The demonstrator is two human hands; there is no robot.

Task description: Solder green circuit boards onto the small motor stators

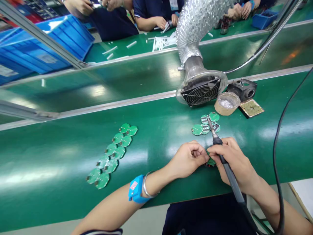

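My right hand (232, 161) grips a soldering iron (221, 153) like a pen, its tip pointing up and away over a small cluster of round green circuit boards (205, 125). My left hand (188, 160) is curled shut, its fingertips pinching a small green board (210, 162) that lies between both hands on the green belt (156, 147). A blue wrist strap and a metal bangle sit on my left wrist. To the left lies a double row of several round green boards (112, 155).
A fume-extractor fan (200, 93) on a silver flexible duct stands behind the boards. Beside it are a solder pot (227, 102), a sponge tray (251, 107) and a black iron stand (242, 88). Other people's hands work across the far belt. A blue crate (44, 45) stands at the back left.
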